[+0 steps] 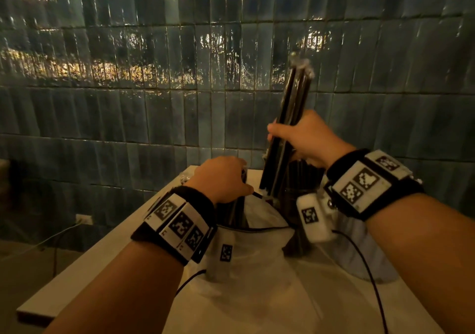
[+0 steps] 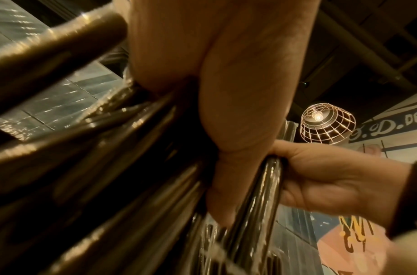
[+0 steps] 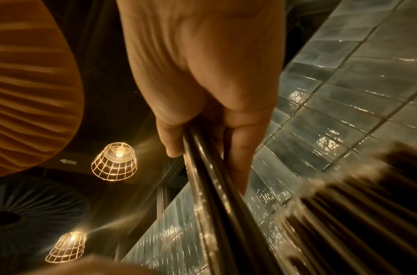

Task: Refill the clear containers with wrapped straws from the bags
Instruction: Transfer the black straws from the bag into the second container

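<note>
Gripping a near-upright bundle of wrapped straws point(image 1: 285, 133), black, glossy, tops tilted right, in right hand point(image 1: 308, 138); left hand point(image 1: 221, 177) clutching more straws point(image 2: 96, 167).

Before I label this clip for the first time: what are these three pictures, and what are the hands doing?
No machine here: a person wears cameras on the head and on both wrists. The head picture looks down at both hands over a pale table by a tiled wall. The other two are wrist close-ups, looking up past the fingers to the ceiling lamps. The right hand grips a bundle of dark wrapped straws, held upright. The left hand holds more straws lower down, above a white plastic bag. A clear container of straws stands behind the bundle.
</note>
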`<state>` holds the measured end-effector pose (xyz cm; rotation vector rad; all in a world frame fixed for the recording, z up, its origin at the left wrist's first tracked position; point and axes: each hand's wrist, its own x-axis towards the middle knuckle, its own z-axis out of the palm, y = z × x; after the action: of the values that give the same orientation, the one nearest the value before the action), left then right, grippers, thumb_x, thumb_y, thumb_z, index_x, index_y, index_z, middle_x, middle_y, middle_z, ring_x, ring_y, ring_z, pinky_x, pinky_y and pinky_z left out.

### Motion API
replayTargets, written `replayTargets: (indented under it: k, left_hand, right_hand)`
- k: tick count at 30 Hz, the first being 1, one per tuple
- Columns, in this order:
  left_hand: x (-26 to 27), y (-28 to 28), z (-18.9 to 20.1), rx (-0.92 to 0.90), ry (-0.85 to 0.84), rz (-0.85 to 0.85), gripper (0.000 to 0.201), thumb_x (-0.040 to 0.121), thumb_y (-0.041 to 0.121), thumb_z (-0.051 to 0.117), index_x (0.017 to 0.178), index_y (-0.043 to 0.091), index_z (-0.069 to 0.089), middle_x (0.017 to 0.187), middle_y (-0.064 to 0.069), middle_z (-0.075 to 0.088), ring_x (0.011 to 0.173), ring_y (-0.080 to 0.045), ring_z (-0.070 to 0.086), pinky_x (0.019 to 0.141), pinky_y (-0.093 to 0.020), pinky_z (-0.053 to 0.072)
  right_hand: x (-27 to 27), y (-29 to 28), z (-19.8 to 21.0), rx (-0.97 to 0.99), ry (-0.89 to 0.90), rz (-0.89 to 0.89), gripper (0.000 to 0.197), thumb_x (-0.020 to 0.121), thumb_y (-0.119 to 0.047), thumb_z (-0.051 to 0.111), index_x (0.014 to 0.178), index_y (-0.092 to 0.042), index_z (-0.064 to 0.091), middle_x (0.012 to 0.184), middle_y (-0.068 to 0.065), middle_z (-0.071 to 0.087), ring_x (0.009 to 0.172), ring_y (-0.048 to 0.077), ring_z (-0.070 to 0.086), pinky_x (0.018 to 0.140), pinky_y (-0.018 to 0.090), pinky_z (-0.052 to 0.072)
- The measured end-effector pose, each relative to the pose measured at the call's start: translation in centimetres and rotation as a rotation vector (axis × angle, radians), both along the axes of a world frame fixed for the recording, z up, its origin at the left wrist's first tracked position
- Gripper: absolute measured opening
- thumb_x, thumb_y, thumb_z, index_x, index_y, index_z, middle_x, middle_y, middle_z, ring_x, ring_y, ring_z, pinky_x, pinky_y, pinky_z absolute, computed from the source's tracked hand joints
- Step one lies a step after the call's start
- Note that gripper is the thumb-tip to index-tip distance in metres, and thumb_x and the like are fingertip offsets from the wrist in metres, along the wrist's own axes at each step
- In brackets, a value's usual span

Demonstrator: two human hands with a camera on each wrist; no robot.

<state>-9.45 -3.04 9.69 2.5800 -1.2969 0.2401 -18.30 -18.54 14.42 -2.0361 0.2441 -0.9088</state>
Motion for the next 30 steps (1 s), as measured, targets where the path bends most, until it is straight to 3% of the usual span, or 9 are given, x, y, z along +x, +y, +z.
replayTargets:
  k: [6,8,11,13,17,19,22,25,30]
  left_hand:
    - [0.1,0.0,0.2,0.019,0.007,-0.006,0.048,0.084,0.048,0.062,0.124,0.023,0.052,0.123,-0.003,0.056,0.104,-0.022,0.053,0.082,-0.034,0.045]
    - [0.2,0.0,0.3,0.021,0.027,0.000,0.050,0.084,0.048,0.062,0.126,0.022,0.051,0.124,-0.003,0.055,0.109,-0.023,0.053,0.085,-0.035,0.045]
    - [0.2,-0.1,0.3,0.030,0.029,0.003,0.050,0.084,0.047,0.063,0.125,0.022,0.051,0.120,-0.002,0.056,0.101,-0.020,0.052,0.080,-0.033,0.044]
    - [0.2,-0.2,0.3,0.037,0.014,-0.003,0.045,0.083,0.047,0.063,0.120,0.023,0.053,0.107,0.001,0.055,0.091,-0.016,0.047,0.075,-0.031,0.042]
    - [0.2,-0.3,0.3,0.039,0.006,-0.001,0.027,0.082,0.048,0.063,0.090,0.030,0.045,0.085,0.008,0.045,0.084,-0.015,0.048,0.071,-0.031,0.042]
    - [0.2,-0.4,0.3,0.043,0.004,-0.003,0.027,0.082,0.048,0.063,0.090,0.030,0.044,0.082,0.009,0.043,0.084,-0.015,0.048,0.071,-0.031,0.043]
    - [0.3,-0.4,0.2,0.033,0.015,-0.015,0.031,0.083,0.048,0.063,0.103,0.026,0.051,0.085,0.008,0.044,0.084,-0.015,0.047,0.071,-0.030,0.043]
    - [0.3,-0.4,0.2,0.025,0.014,-0.016,0.027,0.083,0.046,0.064,0.093,0.028,0.047,0.079,0.009,0.042,0.083,-0.016,0.048,0.072,-0.031,0.044]
    - [0.2,-0.3,0.3,0.021,0.001,-0.017,0.028,0.082,0.047,0.064,0.089,0.028,0.045,0.083,0.008,0.045,0.085,-0.016,0.050,0.072,-0.031,0.045]
  right_hand:
    - [-0.5,-1.0,3.1,-0.155,0.005,-0.010,0.011,0.082,-0.023,0.071,0.088,-0.017,0.064,0.084,-0.001,0.069,0.085,0.014,0.067,0.079,0.039,0.054]
    - [-0.6,-1.1,2.9,-0.216,0.014,-0.013,0.011,0.081,-0.021,0.072,0.087,-0.021,0.062,0.085,-0.005,0.065,0.085,0.009,0.062,0.077,0.030,0.049]
    - [-0.5,-1.2,1.7,-0.237,0.076,0.018,0.011,0.081,-0.019,0.071,0.088,-0.022,0.063,0.089,-0.005,0.063,0.086,0.006,0.060,0.072,0.022,0.044]
    - [-0.2,-1.4,0.4,-0.193,0.117,0.044,0.011,0.081,-0.017,0.071,0.088,-0.021,0.063,0.090,-0.003,0.064,0.087,0.009,0.061,0.072,0.023,0.044]
    - [0.4,-1.9,-1.5,-0.106,0.066,0.015,0.011,0.081,-0.013,0.070,0.087,-0.019,0.063,0.087,-0.003,0.064,0.086,0.011,0.062,0.073,0.026,0.046]
    - [0.5,-2.2,-1.8,-0.061,0.033,0.004,0.009,0.082,-0.012,0.069,0.086,-0.017,0.062,0.086,-0.001,0.064,0.087,0.014,0.062,0.078,0.031,0.049]
    - [0.5,-2.6,-2.0,-0.028,-0.053,-0.045,0.010,0.082,-0.013,0.070,0.084,-0.017,0.062,0.084,-0.001,0.063,0.083,0.012,0.062,0.073,0.029,0.049]
    - [0.6,-2.8,-2.4,-0.090,-0.116,-0.086,0.011,0.082,-0.014,0.070,0.080,-0.020,0.061,0.079,-0.004,0.062,0.077,0.007,0.060,0.064,0.021,0.043]
    - [1.4,-3.1,-3.1,-0.114,-0.062,-0.135,0.016,0.082,-0.018,0.069,0.076,-0.027,0.057,0.079,-0.004,0.062,0.077,0.008,0.059,0.062,0.022,0.041]
